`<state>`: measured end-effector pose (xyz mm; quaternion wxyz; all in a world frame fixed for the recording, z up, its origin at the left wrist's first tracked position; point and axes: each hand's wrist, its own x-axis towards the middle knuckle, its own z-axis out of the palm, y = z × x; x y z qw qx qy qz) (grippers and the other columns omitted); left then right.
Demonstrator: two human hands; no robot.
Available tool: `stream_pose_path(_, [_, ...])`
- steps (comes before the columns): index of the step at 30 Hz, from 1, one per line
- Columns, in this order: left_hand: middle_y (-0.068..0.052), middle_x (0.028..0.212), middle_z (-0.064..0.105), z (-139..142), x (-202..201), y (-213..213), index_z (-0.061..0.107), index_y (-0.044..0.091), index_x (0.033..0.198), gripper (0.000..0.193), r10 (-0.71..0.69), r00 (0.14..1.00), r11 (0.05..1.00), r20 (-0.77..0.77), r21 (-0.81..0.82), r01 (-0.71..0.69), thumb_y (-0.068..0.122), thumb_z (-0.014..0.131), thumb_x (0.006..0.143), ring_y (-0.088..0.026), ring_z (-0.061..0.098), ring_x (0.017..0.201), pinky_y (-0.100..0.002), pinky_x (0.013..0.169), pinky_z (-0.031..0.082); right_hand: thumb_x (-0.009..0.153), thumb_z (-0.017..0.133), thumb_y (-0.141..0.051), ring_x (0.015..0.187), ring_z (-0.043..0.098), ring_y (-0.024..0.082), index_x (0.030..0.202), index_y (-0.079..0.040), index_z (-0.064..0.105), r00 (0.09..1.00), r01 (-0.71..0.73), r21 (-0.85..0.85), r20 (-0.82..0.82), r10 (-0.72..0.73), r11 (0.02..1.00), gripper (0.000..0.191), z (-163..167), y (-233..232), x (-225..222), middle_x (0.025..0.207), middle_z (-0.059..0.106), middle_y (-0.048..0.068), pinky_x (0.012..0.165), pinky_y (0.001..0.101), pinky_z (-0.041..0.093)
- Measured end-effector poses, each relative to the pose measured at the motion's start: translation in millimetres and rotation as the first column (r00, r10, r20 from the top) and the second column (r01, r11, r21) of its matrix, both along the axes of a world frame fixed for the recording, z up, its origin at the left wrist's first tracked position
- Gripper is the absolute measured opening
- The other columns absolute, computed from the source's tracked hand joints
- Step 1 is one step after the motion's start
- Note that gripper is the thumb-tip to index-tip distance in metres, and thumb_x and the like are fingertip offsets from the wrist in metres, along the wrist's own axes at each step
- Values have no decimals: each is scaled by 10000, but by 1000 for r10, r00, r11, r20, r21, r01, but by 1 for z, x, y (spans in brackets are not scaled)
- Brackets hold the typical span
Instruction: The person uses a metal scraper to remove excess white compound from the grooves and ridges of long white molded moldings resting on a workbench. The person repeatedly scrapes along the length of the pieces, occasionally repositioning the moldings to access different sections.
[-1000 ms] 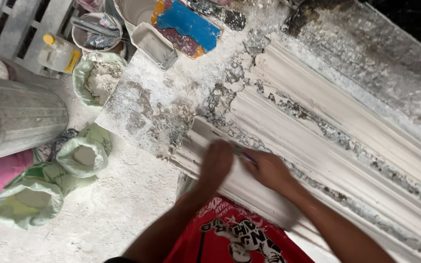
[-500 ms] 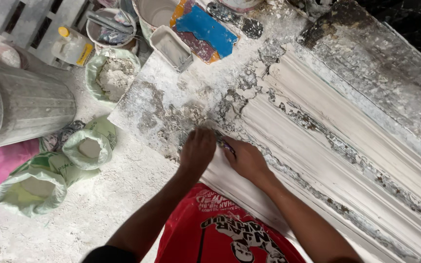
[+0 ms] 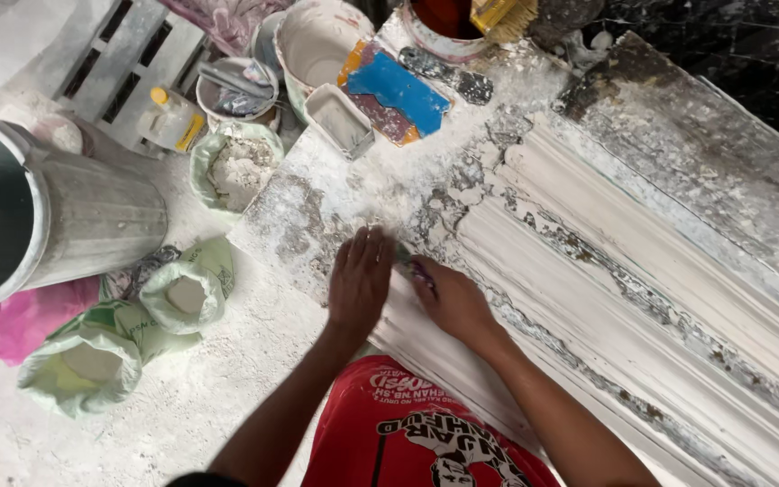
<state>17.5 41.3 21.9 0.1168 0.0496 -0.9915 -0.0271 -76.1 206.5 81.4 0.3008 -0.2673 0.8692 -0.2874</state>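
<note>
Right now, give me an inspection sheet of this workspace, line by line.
Surface: plaster-caked bench, crusted white and grey.
Job's things: long white ridged moulding running along the bench; small tool partly hidden under the right hand.
Clutter: blue and orange scrapers, small grey tub, white bucket, open powder sacks, metal drum, yellow-capped bottle.
Hands: left hand flat on the moulding end; right hand pressing the tool.
Cables: nothing seen.
Surroundings: powder-covered floor, pallet.
</note>
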Motion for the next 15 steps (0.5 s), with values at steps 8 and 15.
stream_pose_path(8, [-231, 1288, 632, 33, 13, 95, 476, 62, 1454, 666, -175, 851, -243, 495, 816, -524, 540, 266, 1040, -358, 636, 1151, -461, 1000, 539, 971, 549, -213, 883, 655, 288, 1517, -63, 364, 954, 152, -14, 263, -143, 988, 596, 26, 51, 44, 1270, 553, 177, 688, 410, 576])
stream_pose_path(15, [-142, 1055, 622, 13, 29, 60, 477, 53, 1267, 432, 62, 932, -283, 356, 902, -326, 411, 339, 1070, -214, 685, 818, -398, 686, 624, 937, 637, -216, 1434, 332, 367, 1514, -105, 420, 978, 163, -227, 166, -127, 960, 627, 8, 92, 91, 1527, 325, 185, 1100, 477, 417])
